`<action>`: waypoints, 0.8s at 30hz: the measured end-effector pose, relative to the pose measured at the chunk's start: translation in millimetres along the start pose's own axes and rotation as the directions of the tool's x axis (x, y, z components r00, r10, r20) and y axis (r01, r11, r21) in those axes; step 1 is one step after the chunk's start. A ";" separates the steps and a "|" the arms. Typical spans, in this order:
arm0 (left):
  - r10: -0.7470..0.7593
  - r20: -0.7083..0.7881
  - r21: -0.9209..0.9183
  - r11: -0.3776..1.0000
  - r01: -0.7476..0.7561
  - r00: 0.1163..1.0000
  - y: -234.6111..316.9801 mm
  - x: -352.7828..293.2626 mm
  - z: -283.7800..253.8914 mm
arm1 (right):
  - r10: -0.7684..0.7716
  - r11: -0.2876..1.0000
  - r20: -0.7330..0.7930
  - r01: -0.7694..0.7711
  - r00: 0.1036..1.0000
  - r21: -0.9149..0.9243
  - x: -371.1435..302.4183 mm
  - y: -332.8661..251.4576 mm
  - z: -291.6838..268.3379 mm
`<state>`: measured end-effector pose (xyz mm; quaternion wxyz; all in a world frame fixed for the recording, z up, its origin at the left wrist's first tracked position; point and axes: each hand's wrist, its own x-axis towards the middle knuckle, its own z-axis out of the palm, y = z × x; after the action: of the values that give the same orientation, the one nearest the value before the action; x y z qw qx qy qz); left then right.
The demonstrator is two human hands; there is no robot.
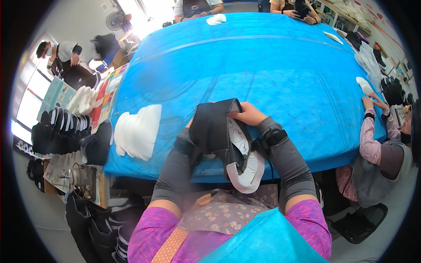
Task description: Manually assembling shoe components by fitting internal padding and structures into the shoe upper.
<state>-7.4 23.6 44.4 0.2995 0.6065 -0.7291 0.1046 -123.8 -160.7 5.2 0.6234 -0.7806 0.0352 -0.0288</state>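
At the near edge of a wide desk (263, 65) under a wrinkled blue cover, a person seen from above holds a black boot (211, 125) in two bare hands. The boot is over the middle of the desk's near edge, its black shaft lying toward the desk and its white-rimmed toe end turned back toward the wearer. Inside its opening, a white lining piece (239, 140) shows line-drawn hearts. The right hand (250, 115) has its grip closed on the rim of the shaft, pinching the cloth. The left hand (190, 123) is mostly hidden behind the shaft's left side, so how far its grip is open cannot be told.

On the desk's left part, near the boot, lies an overlapping stack of white pads (138, 131). Just beside the desk's left edge are another black boot (98, 142) and a row of dark boots (61, 131) with pale edges. At the desk's right edge, a co-worker in pink sleeves (370, 138) has both hands close to a white pad (364, 85). Two more people sit at the desk's far edge, with a small white pile (216, 19) near the left one
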 end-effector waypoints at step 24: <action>-0.796 0.212 -0.737 0.251 0.627 0.568 -88.0 -39.9 -5.8 | 0.009 0.981 -0.059 -0.020 0.998 -0.195 -3.6 16.5 -11.6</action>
<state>81.2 38.0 8.1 0.6061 0.6727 -0.3090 -0.2910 -128.7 -175.3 -8.4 0.5427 -0.8366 0.0615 -0.0430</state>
